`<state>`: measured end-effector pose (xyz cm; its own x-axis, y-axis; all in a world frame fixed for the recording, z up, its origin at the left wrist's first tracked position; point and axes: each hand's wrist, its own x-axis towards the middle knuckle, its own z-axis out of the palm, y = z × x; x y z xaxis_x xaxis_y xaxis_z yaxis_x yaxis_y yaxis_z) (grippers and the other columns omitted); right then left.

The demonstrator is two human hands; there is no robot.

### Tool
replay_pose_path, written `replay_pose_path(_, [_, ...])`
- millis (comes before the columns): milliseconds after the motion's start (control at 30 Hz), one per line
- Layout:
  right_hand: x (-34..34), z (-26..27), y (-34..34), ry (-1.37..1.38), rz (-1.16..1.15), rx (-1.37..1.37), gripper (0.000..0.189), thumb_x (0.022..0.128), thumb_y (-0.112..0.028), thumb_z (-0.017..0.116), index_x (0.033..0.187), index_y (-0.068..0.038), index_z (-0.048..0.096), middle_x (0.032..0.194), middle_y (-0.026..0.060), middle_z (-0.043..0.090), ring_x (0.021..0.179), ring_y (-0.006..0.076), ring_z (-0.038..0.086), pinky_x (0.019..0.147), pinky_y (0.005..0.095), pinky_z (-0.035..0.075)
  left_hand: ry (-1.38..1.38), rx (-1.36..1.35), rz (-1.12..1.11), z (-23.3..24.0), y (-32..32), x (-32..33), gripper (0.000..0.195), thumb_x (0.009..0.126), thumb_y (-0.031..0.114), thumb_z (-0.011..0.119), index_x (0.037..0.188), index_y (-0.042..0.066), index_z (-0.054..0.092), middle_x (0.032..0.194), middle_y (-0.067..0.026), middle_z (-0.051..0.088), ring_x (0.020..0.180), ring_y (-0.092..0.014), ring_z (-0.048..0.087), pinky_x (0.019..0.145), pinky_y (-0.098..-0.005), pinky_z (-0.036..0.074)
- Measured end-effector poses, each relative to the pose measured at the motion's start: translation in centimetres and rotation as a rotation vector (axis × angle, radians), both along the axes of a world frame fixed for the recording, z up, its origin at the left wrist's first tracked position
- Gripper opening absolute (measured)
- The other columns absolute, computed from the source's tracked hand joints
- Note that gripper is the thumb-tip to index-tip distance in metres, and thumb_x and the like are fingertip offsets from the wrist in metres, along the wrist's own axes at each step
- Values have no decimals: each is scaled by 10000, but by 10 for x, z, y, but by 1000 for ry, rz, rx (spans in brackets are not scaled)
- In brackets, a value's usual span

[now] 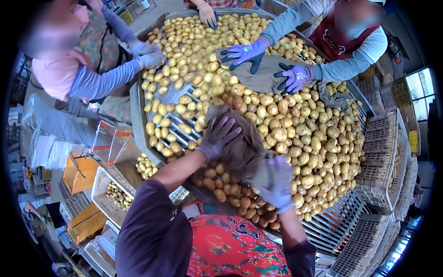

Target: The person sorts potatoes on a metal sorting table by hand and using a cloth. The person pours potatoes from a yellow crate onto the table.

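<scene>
A dark brown cloth (244,138) lies bunched over a heap of potatoes (311,152) on the metal sorting table. On the cloth's left part my left hand (221,136), in a purple-grey glove, rests palm down with its fingers spread. My right hand (279,181), in a lighter purple glove and blurred, is at the cloth's right end; its grip on the fabric is unclear. Browner potatoes (219,183) lie between my arms, close to the front edge. The cloth hides the potatoes beneath it.
Across the table, a co-worker's purple-gloved hands (247,53) press another grey-brown cloth (259,71). Another co-worker's gloved hands (148,57) touch potatoes at left; a gloved hand (207,15) reaches in from the far side. Stacked plastic crates (377,152) stand right, a white crate (112,194) lower left.
</scene>
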<state>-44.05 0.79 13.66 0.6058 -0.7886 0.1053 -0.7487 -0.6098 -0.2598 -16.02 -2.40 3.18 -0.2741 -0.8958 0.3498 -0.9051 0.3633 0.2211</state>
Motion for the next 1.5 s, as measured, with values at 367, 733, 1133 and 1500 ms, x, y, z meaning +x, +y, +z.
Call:
replay_pose_path(367, [52, -32, -115, 119, -173, 461, 585, 744, -301, 647, 1263, -100, 467, 1294, 152, 478, 1215, 306, 435, 1008, 402, 345, 67, 183, 147, 13, -107, 3, 634, 784, 143, 582, 1377, 128, 361, 1464, -91, 280, 1365, -286, 214, 1104, -414, 221])
replay_pose_path(733, [65, -43, -23, 85, -72, 226, 520, 689, -265, 637, 1155, -51, 550, 1201, 152, 536, 1155, 309, 479, 993, 498, 308, 117, 149, -59, 30, -8, 1, 491, 818, 54, 529, 1294, 31, 411, 1307, -127, 460, 1181, -272, 471, 1019, -389, 356])
replay_pose_path(1133, [-16, 9, -103, 194, -418, -329, 646, 730, -371, 647, 1247, -28, 466, 1284, 158, 472, 1245, 313, 392, 1065, 470, 225, -50, 301, -112, 73, -130, -88, 484, 922, 273, 355, 1378, 118, 314, 1380, -64, 378, 1304, -252, 319, 1109, -423, 213])
replay_pose_path(1500, [29, -16, -196, 319, -245, 299, 646, 783, -348, 537, 1344, -68, 381, 1333, 155, 435, 1262, 316, 377, 1087, 454, 173, -35, 269, -2, 24, -186, -72, 619, 825, 393, 511, 1376, 158, 357, 1451, -131, 297, 1362, -307, 220, 1138, -437, 52])
